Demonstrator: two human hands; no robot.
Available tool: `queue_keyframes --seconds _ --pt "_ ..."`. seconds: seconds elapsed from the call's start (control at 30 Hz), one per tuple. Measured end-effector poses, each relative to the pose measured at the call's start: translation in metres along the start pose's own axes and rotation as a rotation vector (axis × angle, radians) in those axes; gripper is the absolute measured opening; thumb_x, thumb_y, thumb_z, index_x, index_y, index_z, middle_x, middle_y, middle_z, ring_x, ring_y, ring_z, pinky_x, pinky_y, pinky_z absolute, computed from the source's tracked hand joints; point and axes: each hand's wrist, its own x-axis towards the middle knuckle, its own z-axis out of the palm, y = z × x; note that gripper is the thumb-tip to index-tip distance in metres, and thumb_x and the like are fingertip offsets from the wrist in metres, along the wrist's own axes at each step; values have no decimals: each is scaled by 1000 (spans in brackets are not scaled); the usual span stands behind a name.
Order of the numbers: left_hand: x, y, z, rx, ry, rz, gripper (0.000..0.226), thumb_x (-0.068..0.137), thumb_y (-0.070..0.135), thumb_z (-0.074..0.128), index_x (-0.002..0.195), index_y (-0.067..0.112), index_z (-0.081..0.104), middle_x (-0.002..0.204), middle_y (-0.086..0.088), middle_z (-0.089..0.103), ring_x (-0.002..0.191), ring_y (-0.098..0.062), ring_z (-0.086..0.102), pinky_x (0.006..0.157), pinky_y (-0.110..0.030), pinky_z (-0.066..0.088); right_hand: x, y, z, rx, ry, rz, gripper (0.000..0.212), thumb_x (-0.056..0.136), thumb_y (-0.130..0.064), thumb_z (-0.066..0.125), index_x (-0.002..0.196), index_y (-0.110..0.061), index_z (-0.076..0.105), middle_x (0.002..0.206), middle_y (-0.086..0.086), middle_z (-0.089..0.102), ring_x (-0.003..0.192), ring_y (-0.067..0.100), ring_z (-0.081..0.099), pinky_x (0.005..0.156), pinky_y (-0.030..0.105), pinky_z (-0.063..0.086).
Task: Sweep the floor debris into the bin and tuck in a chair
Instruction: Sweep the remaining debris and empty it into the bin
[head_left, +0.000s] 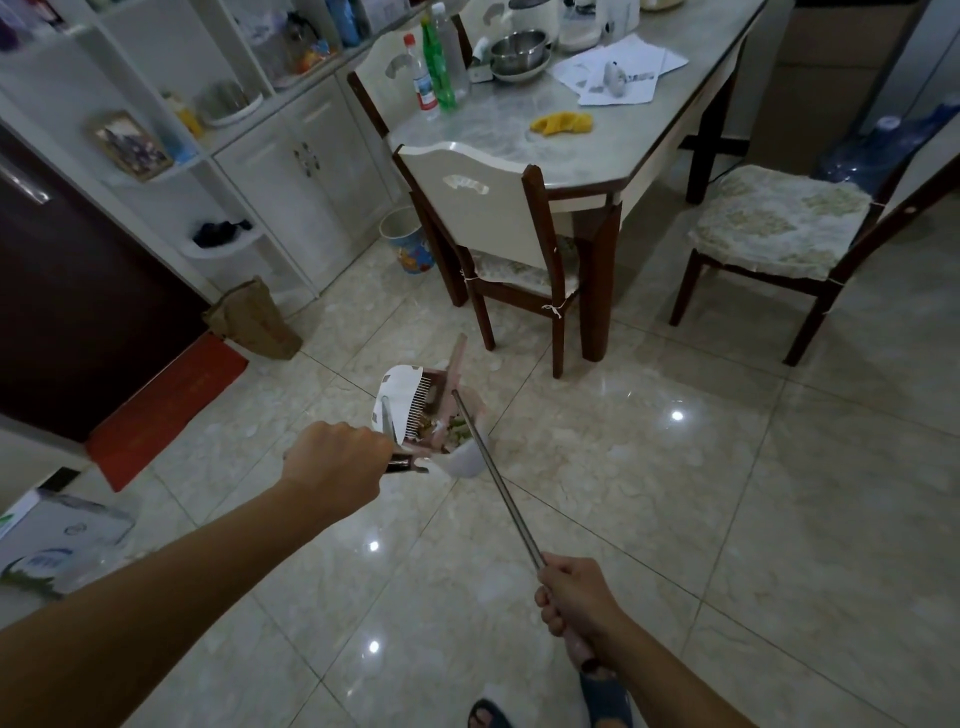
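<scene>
Nearest, the right hand (576, 605) has its grip closed round the pink end of a long metal broom handle (493, 475), which slants up and left toward the bin (465, 457). The left hand (335, 462) is clenched on the dark handle end of a dustpan (410, 405), tipped over the bin's left rim. A sheet of white paper (397, 392) lies against the pan's comb teeth, and greenish and mixed debris (452, 431) sits inside the bin (its make-up is too small to tell). The bin is white and stands on the glossy tiled floor (675, 519), near the front legs of the closer chair (498, 228).

That chair is pushed under the near edge of the table (519, 140). A second chair (779, 228), cushioned, stands on the floor off the table's right side, apart from it. On the table: a yellow cloth (563, 123) near the near edge, bottles (436, 67) at the left edge, steel bowls (519, 52) and papers (618, 70) farther back. A small patterned bin (408, 239) stands by the white cabinet (306, 171).
</scene>
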Motion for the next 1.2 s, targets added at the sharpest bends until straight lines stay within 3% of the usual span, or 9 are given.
queue_keyframes --seconds 0.1,0.2,0.27,0.43,0.5,0.67,0.83,0.97,1.2 --pt "2 0 -4 -4 -5 -15 26 92 34 52 71 23 41 49 8 35 41 -9 38 46 -24 33 2 1 -3 -24 -1 -21 25 96 2 43 117 5 57 60 10 44 43 12 36 38 22 28" --pt "2 0 -7 -6 -15 -15 24 93 32 51 73 23 42 51 7 36 44 -10 40 48 -25 36 1 2 -7 -51 -4 -31 27 96 2 43 102 -13 66 58 8 46 40 11 38 36 20 30" --pt "1 -1 -10 -4 -18 -13 23 94 33 50 74 23 44 51 8 36 43 -9 38 48 -25 35 -1 3 -10 -87 3 -25 29 96 1 42 93 -15 66 56 7 46 39 10 38 35 20 29" --pt "1 -2 -11 4 -22 -27 22 92 30 50 72 22 47 50 7 39 43 -11 40 48 -25 39 -8 11 -20 -113 50 -18 39 95 0 41 130 -5 57 55 7 44 37 11 34 38 17 25" --pt "2 -1 -12 1 -18 -27 18 90 27 52 73 22 52 49 6 40 42 -12 42 47 -25 40 -11 14 -23 -84 38 -18 44 94 1 42 136 -1 53 54 8 44 37 11 34 39 17 24" --pt "-2 8 -7 29 -59 62 12 89 25 54 80 22 61 46 7 32 36 -8 30 40 -24 17 -14 17 -28 -54 25 -15 47 94 1 43 140 -2 48 54 9 44 37 12 33 41 18 24" --pt "-1 4 -3 15 -41 58 11 89 28 57 79 24 59 45 6 28 36 -6 27 40 -24 13 -14 16 -26 -37 3 4 42 95 -1 44 136 0 52 53 9 45 36 13 35 39 18 26" --pt "-1 6 -1 36 -54 88 26 91 30 55 72 26 38 47 5 31 36 -6 29 40 -24 15 -13 18 -24 -9 -11 24 43 95 1 45 138 -2 51 52 10 46 35 13 36 38 17 26" --pt "6 0 -9 29 -23 25 21 90 27 53 72 24 43 48 7 34 38 -8 31 41 -24 20 -18 23 -33 16 17 17 36 95 -6 55 131 -2 56 54 9 46 37 12 35 37 15 25"
